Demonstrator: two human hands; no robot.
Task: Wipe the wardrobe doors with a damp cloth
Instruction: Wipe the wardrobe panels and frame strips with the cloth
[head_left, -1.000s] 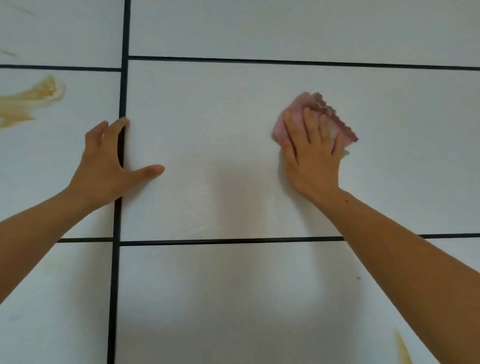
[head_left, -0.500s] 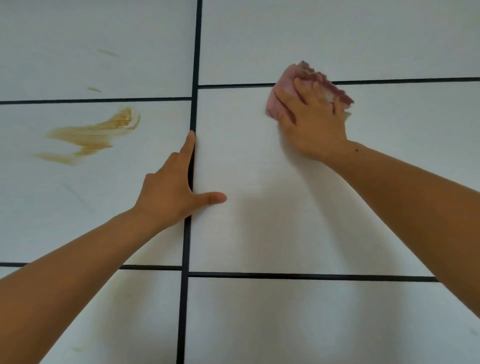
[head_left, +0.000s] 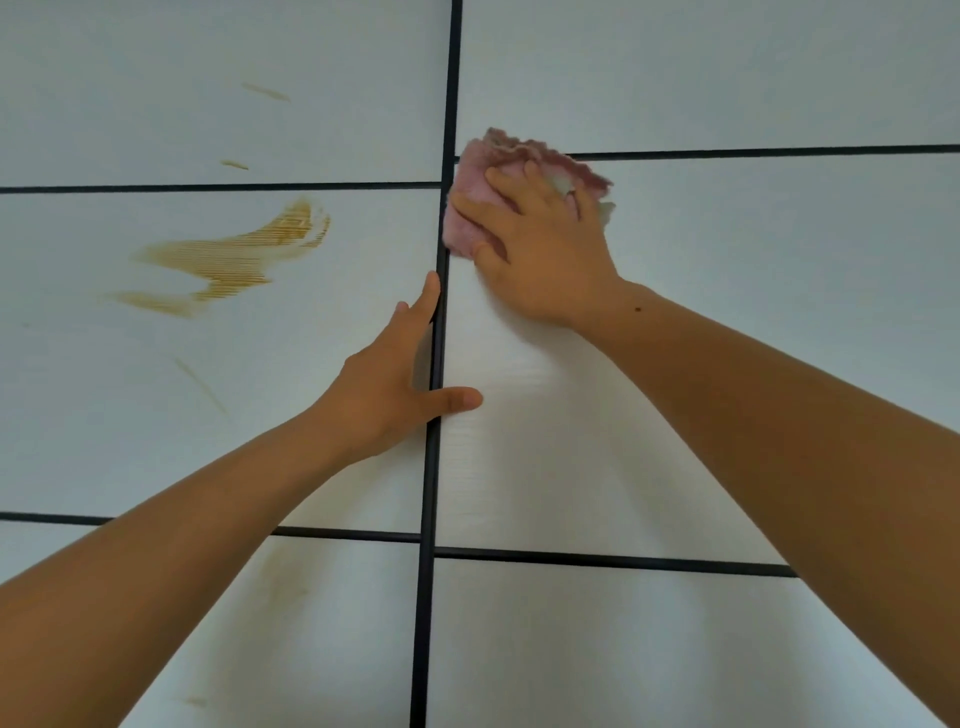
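Pale, matte, faintly grained wardrobe doors (head_left: 727, 312), split by thin black seams (head_left: 432, 519). Fluffy pink cloth with scalloped edge (head_left: 470, 208) flat on right-hand door where vertical and horizontal seams cross, left edge touching vertical seam. Right hand (head_left: 545, 260) spread over it, fingers nearly straight, pressing; cloth showing between and beyond fingertips. Left hand (head_left: 384, 384) flat just below, thumb across seam, holding nothing. Streaky brown smear (head_left: 234, 254) on left door. Half a second earlier cloth sat further right; since slid left.
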